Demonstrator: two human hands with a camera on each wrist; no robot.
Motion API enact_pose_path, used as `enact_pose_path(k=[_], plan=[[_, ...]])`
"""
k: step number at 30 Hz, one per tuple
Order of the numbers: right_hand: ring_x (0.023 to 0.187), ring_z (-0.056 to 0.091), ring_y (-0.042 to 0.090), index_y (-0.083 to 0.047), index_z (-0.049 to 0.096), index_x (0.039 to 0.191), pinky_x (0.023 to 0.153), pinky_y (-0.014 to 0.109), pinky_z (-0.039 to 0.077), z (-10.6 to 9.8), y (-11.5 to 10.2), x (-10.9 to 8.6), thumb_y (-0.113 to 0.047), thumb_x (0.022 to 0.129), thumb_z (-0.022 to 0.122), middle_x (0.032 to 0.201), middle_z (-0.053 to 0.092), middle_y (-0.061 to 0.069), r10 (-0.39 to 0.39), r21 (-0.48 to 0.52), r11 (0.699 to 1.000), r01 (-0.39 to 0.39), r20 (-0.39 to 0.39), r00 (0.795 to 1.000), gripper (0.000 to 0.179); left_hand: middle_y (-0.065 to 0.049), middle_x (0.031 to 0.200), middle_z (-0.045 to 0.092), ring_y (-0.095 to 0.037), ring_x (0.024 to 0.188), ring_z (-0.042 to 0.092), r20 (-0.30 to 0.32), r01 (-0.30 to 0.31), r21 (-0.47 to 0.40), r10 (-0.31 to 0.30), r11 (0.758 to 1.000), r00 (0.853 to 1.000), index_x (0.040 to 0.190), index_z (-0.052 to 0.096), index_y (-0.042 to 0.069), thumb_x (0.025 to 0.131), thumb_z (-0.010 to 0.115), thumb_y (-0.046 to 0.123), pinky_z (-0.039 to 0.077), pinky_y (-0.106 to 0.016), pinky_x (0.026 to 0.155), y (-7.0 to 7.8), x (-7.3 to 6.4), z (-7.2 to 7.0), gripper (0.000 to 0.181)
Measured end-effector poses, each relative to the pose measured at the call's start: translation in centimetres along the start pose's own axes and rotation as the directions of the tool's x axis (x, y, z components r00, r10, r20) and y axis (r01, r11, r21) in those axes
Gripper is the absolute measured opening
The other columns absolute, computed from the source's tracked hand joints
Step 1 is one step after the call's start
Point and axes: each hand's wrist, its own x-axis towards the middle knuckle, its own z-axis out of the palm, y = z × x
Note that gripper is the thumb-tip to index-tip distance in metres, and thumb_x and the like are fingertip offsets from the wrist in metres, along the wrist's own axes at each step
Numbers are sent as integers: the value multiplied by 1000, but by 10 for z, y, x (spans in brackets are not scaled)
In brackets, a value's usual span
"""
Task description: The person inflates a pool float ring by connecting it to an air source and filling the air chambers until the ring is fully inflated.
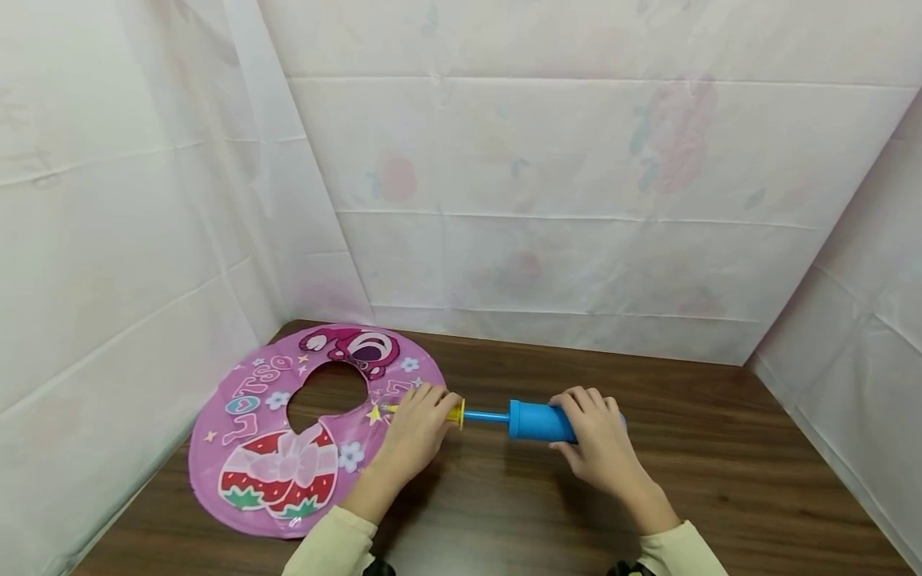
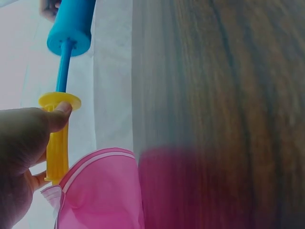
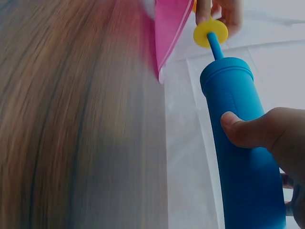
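Note:
A hand air pump (image 1: 543, 422) lies crosswise between the two hands, above the tabletop. My left hand (image 1: 419, 428) grips its yellow handle (image 2: 58, 157), thumb close to the round flange. Around the blue barrel (image 3: 248, 162) curl the fingers of my right hand (image 1: 596, 442), with the thumb along its near side. A short length of blue rod (image 1: 487, 416) shows between flange and barrel. The pink swim ring (image 1: 209, 448), flat and printed with a bear and strawberries, lies at the left; the left hand and handle overlap its right edge in the head view.
The dark wooden table (image 1: 691, 448) extends under the pump and off to the right. Pale printed cloth (image 1: 540, 160) hangs behind the table and along both sides. Table wood shows through the ring's centre hole.

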Motion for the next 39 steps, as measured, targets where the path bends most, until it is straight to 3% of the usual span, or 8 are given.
enact_pose_path(k=[11,19,24,32,39], plan=[[102,57,28,-11,60,115,78,45,45,11,-27,14,-29,67,87,109,63,8,-10,-12,1000,11,35,999,58,-2,91,62,-21,89,56,37,41,-11,-40,999,999,100,63,13,77,80,17,48,-35,81,10,2,3,29],[102,58,27,-12,61,115,80,46,46,9,-37,22,-30,68,87,110,63,8,-10,21,1000,9,51,999,57,-2,90,63,-20,88,58,1,27,-3,-27,1000,1000,99,63,13,74,82,17,50,-33,81,14,3,7,31],[101,59,26,-13,63,117,82,47,48,7,-35,23,-29,64,89,109,64,6,1,64,998,-5,68,998,62,0,90,65,-17,87,61,-29,6,22,-6,1000,1000,99,64,14,72,84,17,53,-31,83,13,3,5,33],[100,62,24,-15,64,117,84,44,51,4,-20,16,-30,62,90,106,66,2,-18,43,999,16,45,999,63,2,91,66,-16,87,62,-5,-1,34,2,999,1000,101,65,15,76,81,20,54,-29,78,9,3,2,30],[99,66,23,-11,65,113,85,44,54,-7,-2,-1,-30,58,91,105,70,3,30,60,998,-30,3,1000,64,3,90,66,-14,85,61,13,-6,42,6,999,1000,101,65,17,75,82,20,54,-28,77,2,1,1,31]])
